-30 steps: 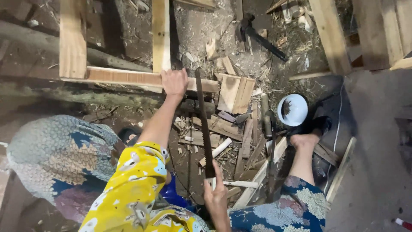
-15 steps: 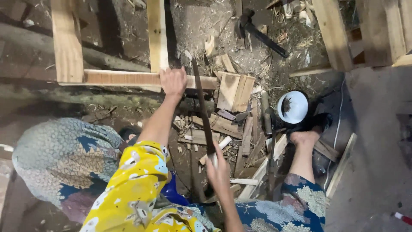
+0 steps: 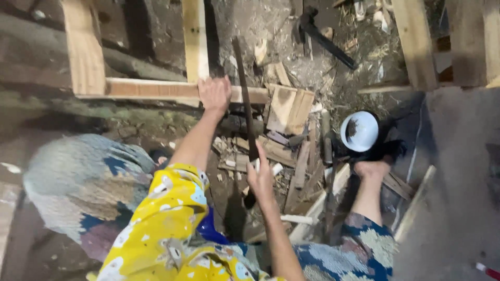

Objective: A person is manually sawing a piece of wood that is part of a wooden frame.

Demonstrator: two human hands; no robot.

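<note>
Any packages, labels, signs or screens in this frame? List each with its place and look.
None in view: no package, label, sign or screen.
Nearest to one: a round white bowl or tub, right of the saw, bearing no visible label.
</note>
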